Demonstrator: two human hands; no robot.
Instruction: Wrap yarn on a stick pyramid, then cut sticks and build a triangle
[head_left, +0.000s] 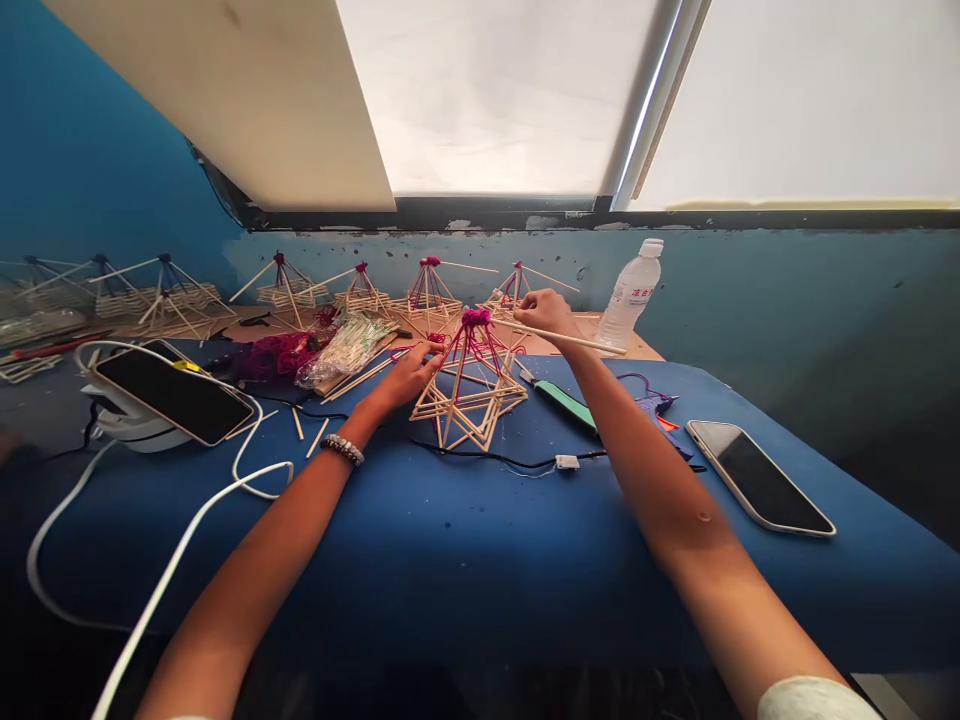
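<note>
In front of me stands a frame of thin wooden sticks (471, 408) with a star-like base. Magenta yarn (475, 318) is wrapped in a knot at its peak, and more strands run down its sides. My left hand (411, 374) is at the left side of the frame, fingers stretched toward it and partly hidden by its sticks. My right hand (546, 310) is raised to the right of the knot with its fingers curled in a pinch. What they pinch is too small to see. A loose-ended stick (574, 339) sticks out rightward from the knot, passing in front of my right wrist.
Similar stick frames (429, 290) line the back. Left are a yarn pile (277, 358), a bag of sticks (349, 345) and a phone (174, 390) on a white stand with cable. Right are a green-handled cutter (564, 403), a glue gun (654, 404), a bottle (631, 295) and another phone (759, 475).
</note>
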